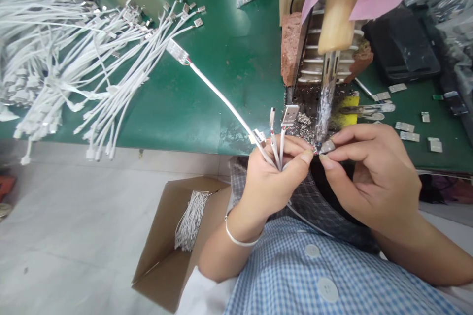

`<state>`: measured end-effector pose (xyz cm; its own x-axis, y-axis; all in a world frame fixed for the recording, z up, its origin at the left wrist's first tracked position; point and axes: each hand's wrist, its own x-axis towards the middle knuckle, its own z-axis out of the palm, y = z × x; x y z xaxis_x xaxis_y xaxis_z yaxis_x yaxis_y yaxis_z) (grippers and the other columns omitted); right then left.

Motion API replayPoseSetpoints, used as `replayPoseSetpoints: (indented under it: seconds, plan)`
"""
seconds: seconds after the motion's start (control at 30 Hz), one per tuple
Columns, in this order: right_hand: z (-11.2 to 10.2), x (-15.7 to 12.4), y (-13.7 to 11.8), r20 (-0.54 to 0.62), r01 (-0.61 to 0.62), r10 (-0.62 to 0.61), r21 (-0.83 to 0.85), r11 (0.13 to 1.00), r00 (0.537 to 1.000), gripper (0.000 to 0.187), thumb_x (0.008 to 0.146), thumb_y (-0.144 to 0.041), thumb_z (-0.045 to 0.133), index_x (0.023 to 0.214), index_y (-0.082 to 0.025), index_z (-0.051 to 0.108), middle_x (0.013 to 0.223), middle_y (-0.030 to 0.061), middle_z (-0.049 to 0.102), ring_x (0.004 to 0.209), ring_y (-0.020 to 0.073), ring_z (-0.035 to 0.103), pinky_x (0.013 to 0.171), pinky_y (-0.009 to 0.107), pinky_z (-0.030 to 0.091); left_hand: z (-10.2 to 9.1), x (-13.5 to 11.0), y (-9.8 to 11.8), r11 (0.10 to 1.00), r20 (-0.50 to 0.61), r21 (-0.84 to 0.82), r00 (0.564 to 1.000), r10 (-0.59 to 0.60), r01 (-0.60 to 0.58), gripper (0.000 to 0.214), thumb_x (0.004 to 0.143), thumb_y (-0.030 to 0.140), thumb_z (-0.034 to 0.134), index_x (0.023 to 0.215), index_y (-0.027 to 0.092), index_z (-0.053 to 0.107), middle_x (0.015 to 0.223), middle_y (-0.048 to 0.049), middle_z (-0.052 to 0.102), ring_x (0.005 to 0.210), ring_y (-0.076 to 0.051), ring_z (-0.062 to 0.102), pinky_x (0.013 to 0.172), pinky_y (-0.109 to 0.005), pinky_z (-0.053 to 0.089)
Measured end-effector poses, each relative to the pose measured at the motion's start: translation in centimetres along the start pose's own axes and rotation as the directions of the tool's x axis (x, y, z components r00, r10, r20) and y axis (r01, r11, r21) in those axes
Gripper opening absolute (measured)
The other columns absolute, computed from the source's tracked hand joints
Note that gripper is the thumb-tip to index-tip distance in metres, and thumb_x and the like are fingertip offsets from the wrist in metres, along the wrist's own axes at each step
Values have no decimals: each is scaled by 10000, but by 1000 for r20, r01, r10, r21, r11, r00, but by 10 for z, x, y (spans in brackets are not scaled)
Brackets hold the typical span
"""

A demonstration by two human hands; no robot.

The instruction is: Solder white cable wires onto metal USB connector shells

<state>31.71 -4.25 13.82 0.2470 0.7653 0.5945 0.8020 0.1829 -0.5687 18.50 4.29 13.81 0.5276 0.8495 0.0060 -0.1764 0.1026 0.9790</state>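
Note:
My left hand [275, 172] is closed around a small bunch of white cables [276, 142] whose connector ends stick up above the fingers. One cable runs from it up and left over the green table [229, 59] to a connector [177, 51]. My right hand [369, 172] pinches a small metal connector shell [327, 146] between thumb and forefinger, right against the left fingertips. Both hands meet just below the tip of a soldering iron [325, 108] that hangs from a wooden handle [338, 15].
A large heap of white cables [74, 59] covers the table's left side. Loose metal shells [406, 128] lie at the right, beside a black case [402, 44]. A brick [291, 47] props the iron stand. On the floor stands a cardboard box [166, 241] holding a cable bundle [190, 219].

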Motion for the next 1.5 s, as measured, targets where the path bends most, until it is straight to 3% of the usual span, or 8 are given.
replayPoseSetpoints:
  seconds: [0.17,0.53,0.83,1.5]
  plan:
    - [1,-3,0,22,-11,11,11,1000,1000,175,819,-90,655,894,-231,583,937,52,621,862,194,625,747,374,543,-2,-4,0,998,6,62,1000,-17,17,151,792,118,675,662,190,654,790,-27,725,752,-152,682,678,-275,568]
    - [-1,-9,-1,48,7,-8,28,1000,999,181,816,-82,654,908,-218,577,952,57,631,876,189,635,747,357,549,-3,-9,-3,1000,16,-12,1000,-14,14,147,803,109,683,687,187,640,778,-19,704,746,-144,672,691,-269,561]
    - [0,-5,3,-4,-12,12,2,1000,1000,164,817,-85,653,879,-224,594,916,48,638,853,195,636,742,369,546,2,-3,-2,998,-24,56,1000,0,1,138,785,139,691,666,186,641,793,-23,718,655,-126,643,578,-245,526]
    - [-2,-2,0,12,-3,3,-5,1000,1000,170,820,-81,656,897,-215,585,946,60,638,882,197,635,772,373,542,0,-4,-4,1000,-10,5,1000,25,-25,130,820,136,690,707,191,655,825,-20,719,725,-128,670,630,-237,542]
